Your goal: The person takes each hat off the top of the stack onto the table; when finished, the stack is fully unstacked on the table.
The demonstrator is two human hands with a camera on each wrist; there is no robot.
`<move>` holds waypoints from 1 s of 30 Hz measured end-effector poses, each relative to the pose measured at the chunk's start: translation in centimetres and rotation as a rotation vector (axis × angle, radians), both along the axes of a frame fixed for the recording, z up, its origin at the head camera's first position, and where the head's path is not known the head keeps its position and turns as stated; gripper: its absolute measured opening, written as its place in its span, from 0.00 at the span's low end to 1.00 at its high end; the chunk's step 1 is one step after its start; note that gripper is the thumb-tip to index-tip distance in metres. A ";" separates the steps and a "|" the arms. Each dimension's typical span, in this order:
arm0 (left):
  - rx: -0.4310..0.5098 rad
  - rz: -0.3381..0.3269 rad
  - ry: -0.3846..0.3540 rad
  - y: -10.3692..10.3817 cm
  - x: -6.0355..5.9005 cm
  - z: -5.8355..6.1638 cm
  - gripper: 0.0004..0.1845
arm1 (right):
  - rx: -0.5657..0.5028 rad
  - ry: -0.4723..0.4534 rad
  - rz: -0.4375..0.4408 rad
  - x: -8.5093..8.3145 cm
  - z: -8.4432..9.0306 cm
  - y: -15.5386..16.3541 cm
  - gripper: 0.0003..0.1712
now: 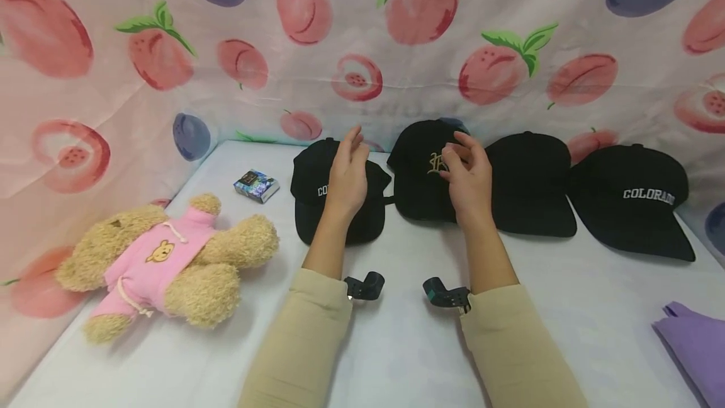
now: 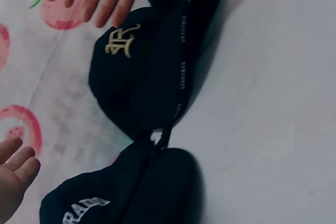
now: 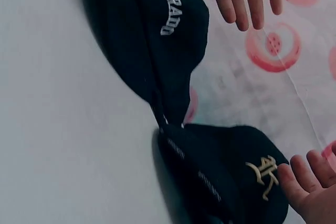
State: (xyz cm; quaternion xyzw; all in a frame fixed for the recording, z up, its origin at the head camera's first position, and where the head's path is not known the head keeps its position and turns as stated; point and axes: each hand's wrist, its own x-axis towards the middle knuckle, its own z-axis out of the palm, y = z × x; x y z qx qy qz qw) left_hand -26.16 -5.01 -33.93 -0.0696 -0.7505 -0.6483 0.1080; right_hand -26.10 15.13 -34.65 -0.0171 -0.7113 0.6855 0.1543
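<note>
Four black caps lie in a row on the white table (image 1: 396, 345). My left hand (image 1: 347, 172) hovers with relaxed, straight fingers over the leftmost cap (image 1: 317, 191), which has white lettering. My right hand (image 1: 467, 172) is held open over the second cap (image 1: 421, 175), near its gold emblem (image 1: 437, 164). The left wrist view shows the gold-emblem cap (image 2: 131, 77), the white-lettered cap (image 2: 121, 192) and my left fingers (image 2: 16, 174) beside it. In the right wrist view my right fingertips (image 3: 307, 182) lie at the gold-emblem cap's (image 3: 226, 171) crown; whether they touch it is unclear. Neither hand holds anything.
Two more black caps (image 1: 529, 181) (image 1: 634, 197) lie to the right, the far one lettered in white. A teddy bear in a pink hoodie (image 1: 164, 260) lies at the left, with a small box (image 1: 257, 185) behind it. Purple cloth (image 1: 693, 345) is at the right edge. A fruit-print cloth (image 1: 362, 49) walls the back and left.
</note>
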 end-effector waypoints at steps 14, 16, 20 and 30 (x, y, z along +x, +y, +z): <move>-0.007 0.079 0.018 -2.8 1.7 0.2 0.30 | -0.010 -0.021 0.040 0.0 -0.5 -3.0 0.26; -0.015 0.097 0.006 -3.3 1.9 0.0 0.30 | -0.016 -0.026 0.051 0.0 -0.6 -3.5 0.26; -0.009 0.134 -0.002 -4.4 2.1 -0.1 0.30 | -0.024 -0.031 0.068 -0.2 -0.8 -4.4 0.27; 0.000 0.272 -0.075 -6.6 2.3 -0.4 0.32 | -0.027 -0.091 0.127 -0.5 -1.2 -6.3 0.31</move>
